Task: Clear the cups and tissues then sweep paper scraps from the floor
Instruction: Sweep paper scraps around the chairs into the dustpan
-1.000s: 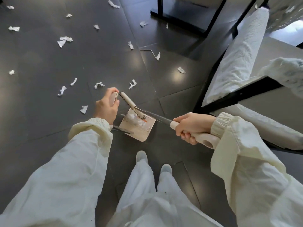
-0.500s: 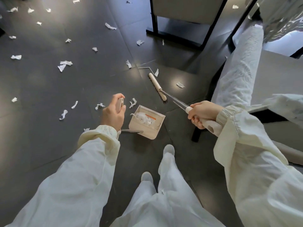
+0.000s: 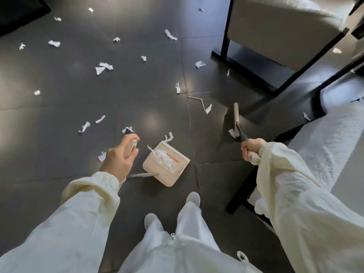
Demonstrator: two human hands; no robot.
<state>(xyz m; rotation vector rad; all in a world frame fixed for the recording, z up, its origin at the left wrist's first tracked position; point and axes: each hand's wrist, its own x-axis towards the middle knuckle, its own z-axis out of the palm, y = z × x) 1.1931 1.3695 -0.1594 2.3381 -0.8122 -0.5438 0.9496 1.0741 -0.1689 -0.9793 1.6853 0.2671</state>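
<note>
Nearest, two pale shoes [image 3: 193, 200] stand on the dark tiled floor [image 3: 59, 134].

Left hand [image 3: 118, 160]: fingers curled tight round the top of the dustpan handle [image 3: 131, 147]. The dustpan [image 3: 173, 179] sits on the floor just right of those fingers, with collected scraps [image 3: 163, 156] lying inside it.

Right hand [image 3: 251, 149]: fingers clamped round the broom grip [image 3: 254, 158]. The shaft runs away from these fingers to the broom head [image 3: 236, 112]; contact with the floor cannot be told. One scrap [image 3: 232, 133] lies just beyond the right fingertips, beside the shaft.

Loose paper scraps [image 3: 104, 66] lie scattered from just ahead of the left fingers to well beyond them. A bent straw [image 3: 199, 99] lies beyond the dustpan. Farthest from the right fingers stands a black chair frame [image 3: 254, 69].
</note>
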